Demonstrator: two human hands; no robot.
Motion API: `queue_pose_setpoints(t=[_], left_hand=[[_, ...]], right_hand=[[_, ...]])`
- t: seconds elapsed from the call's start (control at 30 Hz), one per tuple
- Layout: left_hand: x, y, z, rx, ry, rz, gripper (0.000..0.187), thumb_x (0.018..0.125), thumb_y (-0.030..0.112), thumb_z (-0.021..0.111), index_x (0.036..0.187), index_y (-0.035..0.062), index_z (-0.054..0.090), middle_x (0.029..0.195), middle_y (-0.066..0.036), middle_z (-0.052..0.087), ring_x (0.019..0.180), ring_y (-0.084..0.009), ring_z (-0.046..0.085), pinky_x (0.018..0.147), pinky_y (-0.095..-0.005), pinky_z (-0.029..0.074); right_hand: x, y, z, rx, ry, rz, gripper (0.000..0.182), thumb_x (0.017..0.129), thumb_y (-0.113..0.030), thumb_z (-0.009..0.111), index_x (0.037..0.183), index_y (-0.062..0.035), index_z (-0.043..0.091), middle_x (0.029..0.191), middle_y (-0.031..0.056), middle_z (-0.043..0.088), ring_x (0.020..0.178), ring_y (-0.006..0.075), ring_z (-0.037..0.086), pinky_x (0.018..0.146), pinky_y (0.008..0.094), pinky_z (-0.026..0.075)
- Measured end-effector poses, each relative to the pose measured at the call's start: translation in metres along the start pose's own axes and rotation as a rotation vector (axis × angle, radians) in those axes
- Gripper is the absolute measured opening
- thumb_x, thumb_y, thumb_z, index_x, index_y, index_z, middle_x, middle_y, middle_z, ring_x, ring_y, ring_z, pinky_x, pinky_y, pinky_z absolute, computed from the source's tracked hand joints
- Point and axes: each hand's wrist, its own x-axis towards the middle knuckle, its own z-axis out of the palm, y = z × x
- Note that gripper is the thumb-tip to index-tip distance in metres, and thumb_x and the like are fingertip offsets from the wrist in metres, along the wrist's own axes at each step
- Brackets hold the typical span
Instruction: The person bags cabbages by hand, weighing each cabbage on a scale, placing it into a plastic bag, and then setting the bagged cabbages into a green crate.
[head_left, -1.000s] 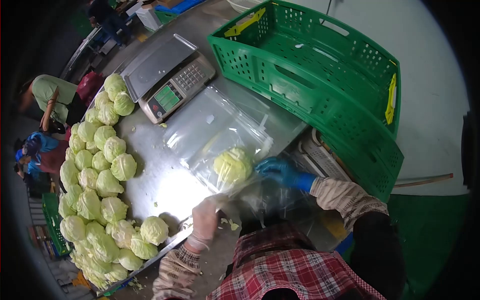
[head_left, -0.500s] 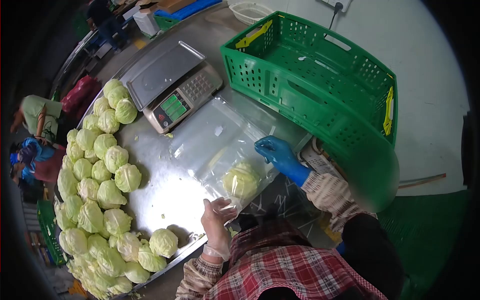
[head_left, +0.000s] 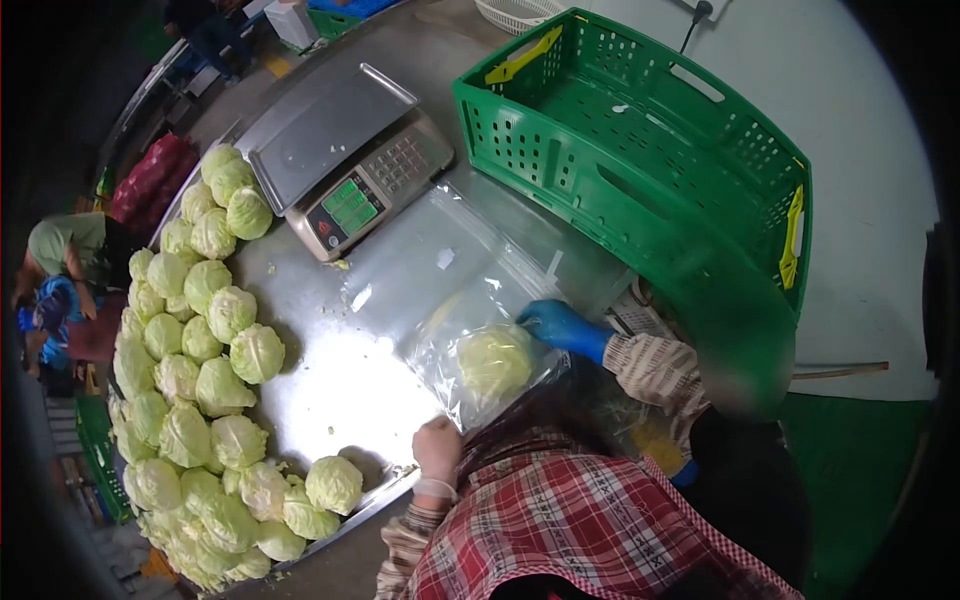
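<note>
A pale green cabbage (head_left: 495, 362) lies inside a clear plastic bag (head_left: 415, 265) spread on the metal table. My left hand (head_left: 438, 447), in a thin clear glove, is closed at the bag's near left corner, pinching its edge. On the other side, my right hand (head_left: 560, 326) wears a blue glove. Its fingers are curled against the right edge of the bag, just beside the cabbage. To the left of the bag a large pile of loose cabbages (head_left: 221, 388) covers the table's side.
Behind the bag stands a digital scale (head_left: 345, 165) with a lit green display. A green plastic crate (head_left: 600, 190) with yellow handles is at the back right. A white basket (head_left: 515, 14) sits beyond it. Other people (head_left: 70, 250) are at the far left, near red sacks (head_left: 155, 180).
My left hand has closed from a more open grip at the bag's edge. My right hand has come down onto the bag beside the cabbage. The view has shifted slightly.
</note>
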Motion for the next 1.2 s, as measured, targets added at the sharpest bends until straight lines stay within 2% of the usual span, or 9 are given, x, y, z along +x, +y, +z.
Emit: queue_pose_setpoints(t=[0.1, 0.23, 0.47, 0.5, 0.6, 0.67, 0.93, 1.13, 1.2], left_hand=[[-0.019, 0.034, -0.027, -0.016, 0.152, 0.030, 0.025, 0.066, 0.022, 0.073, 0.083, 0.0070, 0.062, 0.065, -0.012, 0.061, 0.061, -0.0286, 0.062, 0.058, -0.0386, 0.048], [0.014, 0.048, -0.115, 0.277, 0.694, 0.530, 0.051, 0.071, -0.001, 0.059, 0.120, -0.0023, 0.047, 0.116, -0.020, 0.051, 0.107, -0.0374, 0.048, 0.090, -0.0447, 0.040], [0.038, 0.166, -0.152, 0.479, 0.049, 0.984, 0.045, 0.078, 0.018, 0.061, 0.118, 0.0008, 0.051, 0.128, -0.018, 0.045, 0.120, -0.0362, 0.041, 0.097, -0.0482, 0.035], [0.040, 0.173, -0.147, 0.506, -0.055, 1.001, 0.059, 0.078, 0.033, 0.063, 0.125, 0.0015, 0.046, 0.133, -0.021, 0.040, 0.123, -0.0383, 0.037, 0.099, -0.0518, 0.031], [0.040, 0.147, -0.105, 0.412, -0.191, 0.877, 0.075, 0.076, 0.042, 0.065, 0.132, 0.0003, 0.037, 0.134, -0.026, 0.035, 0.125, -0.0410, 0.033, 0.101, -0.0534, 0.027], [0.040, 0.109, -0.073, 0.391, -0.231, 0.876, 0.085, 0.076, 0.050, 0.064, 0.133, -0.0043, 0.032, 0.132, -0.029, 0.035, 0.122, -0.0434, 0.035, 0.099, -0.0531, 0.029], [0.038, 0.052, -0.018, -0.408, -0.115, 0.446, 0.098, 0.070, 0.043, 0.070, 0.139, -0.0037, 0.019, 0.142, -0.025, 0.025, 0.130, -0.0363, 0.028, 0.107, -0.0414, 0.023], [0.028, 0.048, -0.023, -0.688, -0.152, 0.308, 0.095, 0.072, 0.036, 0.070, 0.142, 0.0006, 0.016, 0.143, -0.019, 0.024, 0.131, -0.0299, 0.027, 0.108, -0.0369, 0.022], [0.029, 0.044, -0.016, -0.705, -0.125, 0.328, 0.094, 0.073, 0.035, 0.070, 0.142, 0.0012, 0.017, 0.143, -0.019, 0.025, 0.131, -0.0300, 0.028, 0.108, -0.0369, 0.023]], right_hand=[[-0.006, -0.009, 0.000, -0.204, 0.078, -0.141, 0.036, 0.078, -0.024, 0.067, 0.109, -0.0080, 0.060, 0.085, 0.0158, 0.066, 0.082, 0.0284, 0.065, 0.074, 0.0360, 0.051], [-0.011, -0.049, -0.006, -0.423, 0.088, 0.017, 0.048, 0.077, -0.038, 0.065, 0.117, -0.0134, 0.055, 0.078, 0.0139, 0.065, 0.072, 0.0288, 0.065, 0.066, 0.0391, 0.051], [-0.012, -0.077, -0.044, -0.871, 0.246, -0.018, 0.065, 0.077, -0.048, 0.063, 0.122, -0.0037, 0.051, 0.065, 0.0114, 0.060, 0.055, 0.0263, 0.060, 0.051, 0.0425, 0.046], [-0.009, -0.094, -0.053, -0.810, 0.322, -0.029, 0.059, 0.082, -0.040, 0.062, 0.125, -0.0021, 0.049, 0.084, 0.0162, 0.063, 0.070, 0.0262, 0.062, 0.060, 0.0355, 0.050], [-0.010, -0.089, 0.013, 0.224, 0.182, -0.363, 0.046, 0.087, -0.029, 0.058, 0.125, -0.0055, 0.050, 0.124, 0.0158, 0.052, 0.108, 0.0322, 0.052, 0.093, 0.0392, 0.041], [-0.001, -0.063, 0.053, 0.101, 0.147, -0.516, 0.038, 0.089, -0.022, 0.055, 0.124, -0.0062, 0.052, 0.118, 0.0144, 0.056, 0.108, 0.0291, 0.054, 0.093, 0.0392, 0.041], [0.029, -0.043, 0.064, 0.872, -0.112, -0.041, 0.057, 0.099, -0.040, 0.024, 0.127, 0.0049, 0.045, 0.127, 0.0142, 0.051, 0.122, 0.0222, 0.044, 0.105, 0.0357, 0.031], [0.033, -0.089, 0.000, 0.425, 0.388, -0.382, 0.043, 0.098, -0.032, 0.034, 0.125, -0.0020, 0.050, 0.125, 0.0124, 0.054, 0.117, 0.0190, 0.050, 0.101, 0.0332, 0.036], [0.042, -0.064, 0.064, -0.168, -0.050, -0.133, 0.044, 0.097, -0.033, 0.036, 0.125, -0.0016, 0.050, 0.128, 0.0136, 0.052, 0.120, 0.0200, 0.047, 0.103, 0.0329, 0.033]])
